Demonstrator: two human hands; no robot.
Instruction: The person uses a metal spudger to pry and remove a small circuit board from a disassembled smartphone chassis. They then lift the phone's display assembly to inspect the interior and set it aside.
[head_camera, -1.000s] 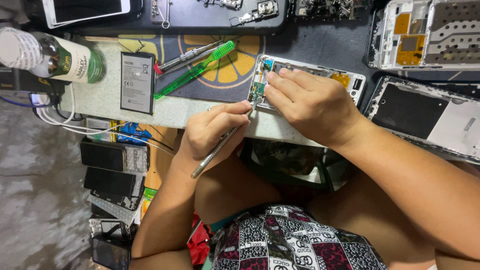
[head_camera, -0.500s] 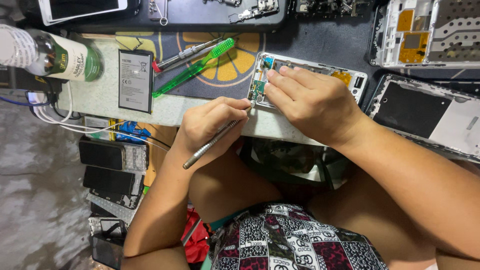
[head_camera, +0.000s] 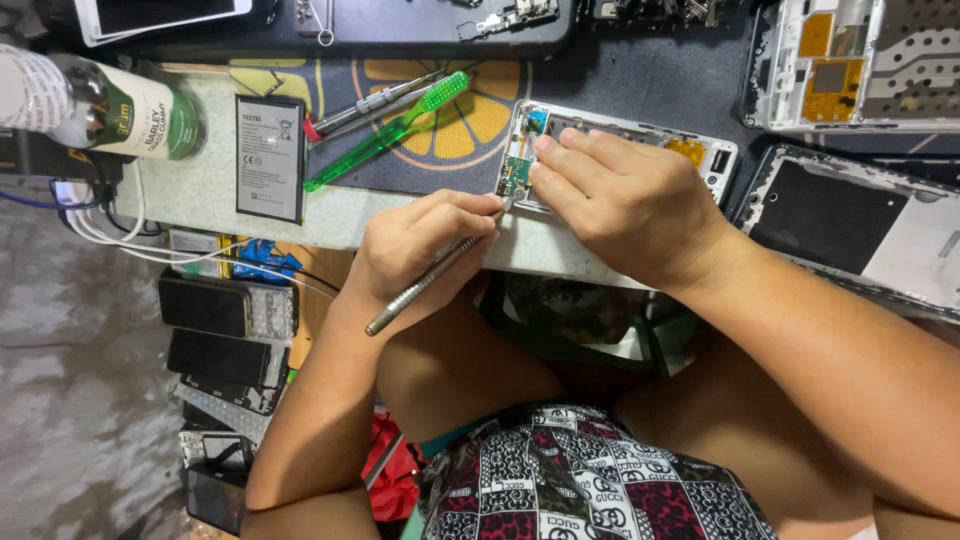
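Observation:
My left hand (head_camera: 415, 245) grips a thin metal tool (head_camera: 425, 283) like a pen. Its tip touches the circuit board at the left end of an opened white phone (head_camera: 705, 158). That phone lies on the table's front edge, on a dark mat (head_camera: 640, 85) with an orange slice pattern. My right hand (head_camera: 625, 205) lies flat over the phone, fingers pressed on the board end, and hides most of it.
A green toothbrush (head_camera: 390, 128), a screwdriver (head_camera: 372, 103) and a flat battery (head_camera: 270, 158) lie to the left, beside a bottle on its side (head_camera: 120, 110). Two opened phone frames (head_camera: 860, 60) (head_camera: 850, 220) sit at right. Stacked phones (head_camera: 215, 310) and white cables (head_camera: 110, 238) are below left.
My left hand has crept slightly up and right, and the tool's tip stays at the phone's board. My right hand has stayed put on the phone.

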